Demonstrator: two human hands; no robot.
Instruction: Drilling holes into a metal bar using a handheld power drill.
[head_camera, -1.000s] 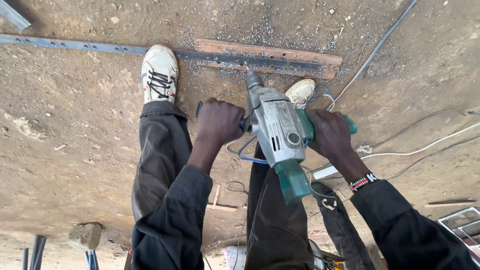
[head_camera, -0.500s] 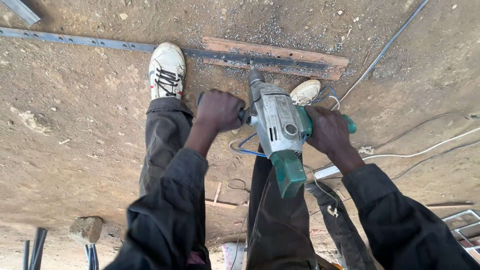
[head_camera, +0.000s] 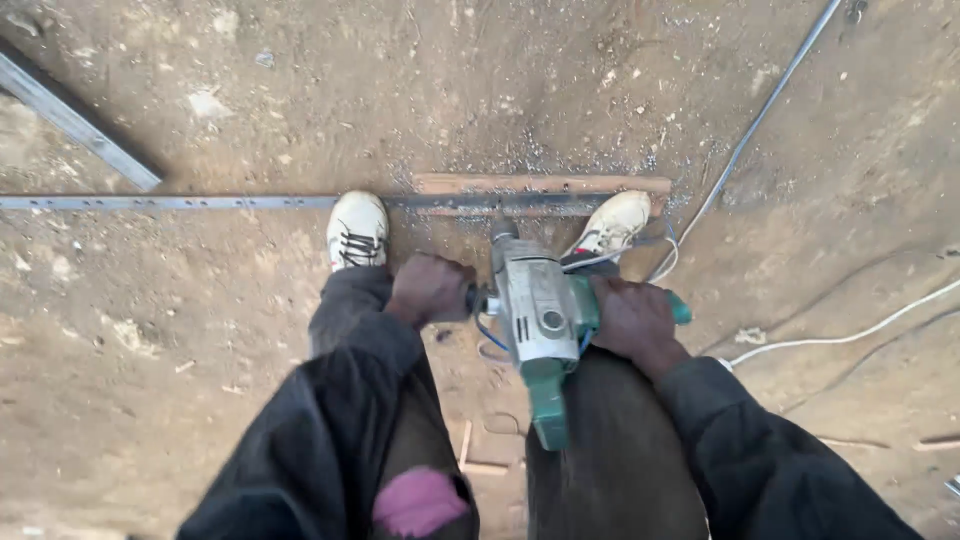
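I look down at a grey and green power drill (head_camera: 540, 320) pointed nose-down at a long flat metal strip (head_camera: 170, 202) that lies on a wooden board (head_camera: 540, 184). My left hand (head_camera: 432, 290) grips the drill's side handle. My right hand (head_camera: 632, 322) is closed around the green rear grip. My two white shoes, the left shoe (head_camera: 357, 230) and the right shoe (head_camera: 612, 224), stand on either side of the drill point, at the strip. Metal shavings are scattered on the dirt around the board.
Bare dirt ground all round. A second metal bar (head_camera: 70, 118) lies at the upper left. A grey cable (head_camera: 745, 140) runs from the right shoe to the upper right, and a white cord (head_camera: 850, 335) crosses at right. Small wood scraps (head_camera: 478, 462) lie between my legs.
The view has shifted, so strip and board now lie level and lower in frame. Both hands keep their grip on the drill, its nose still at the strip.
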